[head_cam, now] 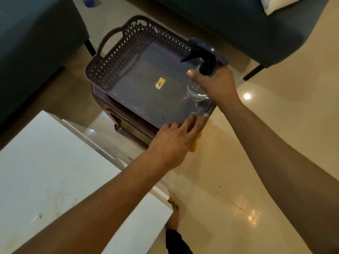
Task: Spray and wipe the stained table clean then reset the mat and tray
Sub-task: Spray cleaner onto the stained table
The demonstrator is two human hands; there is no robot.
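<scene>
I'm gripping the bottle [199, 83] upright in my right hand [218, 85] over the tray [117, 70], while my left hand [174, 142], fingers straight, is pressing a cloth [195, 143] at its edge. The stained table [45, 171] is waiting nearby; keep the bottle level.

I see a dark plastic tray [113, 57] with lattice walls, a clear plastic spray bottle [197, 90], a glossy tiled floor [266, 125], and a smooth white table [45, 162].
</scene>
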